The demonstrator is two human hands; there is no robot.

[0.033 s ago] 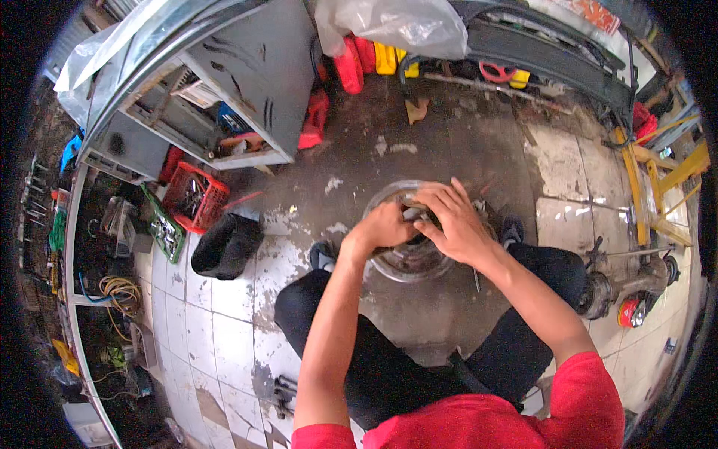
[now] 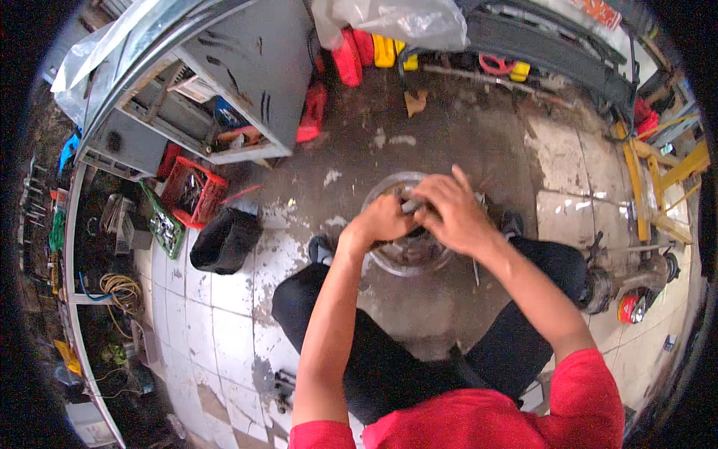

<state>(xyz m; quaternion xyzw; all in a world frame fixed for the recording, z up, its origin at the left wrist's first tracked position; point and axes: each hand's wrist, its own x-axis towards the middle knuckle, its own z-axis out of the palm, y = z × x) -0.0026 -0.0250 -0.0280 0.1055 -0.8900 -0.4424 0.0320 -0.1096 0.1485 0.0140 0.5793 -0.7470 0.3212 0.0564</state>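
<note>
Between my spread knees, a round metal part like a wheel rim or drum (image 2: 410,267) lies on the floor, with a shiny pale edge and a darker middle. Both hands meet above its centre. My left hand (image 2: 380,220) is closed in a fist around a small grey metal piece (image 2: 410,204), whose end shows between the hands. From the other side, my right hand (image 2: 455,212) curls its thumb and fingers on that same piece, one finger sticking up. The piece's exact kind and the drum's middle are mostly hidden by my hands.
To the left stand a red crate (image 2: 196,196) of tools, a green tray (image 2: 164,228) and a black bin (image 2: 226,241). A grey cabinet (image 2: 250,67) rises beyond them. On the right are a metal axle-like part (image 2: 636,280), a red can (image 2: 632,307) and a yellow frame (image 2: 637,183).
My right hand's fingers have drawn in and curl more, with one finger lifted. The left fist stays at the drum's middle. The whole view has shifted slightly.
</note>
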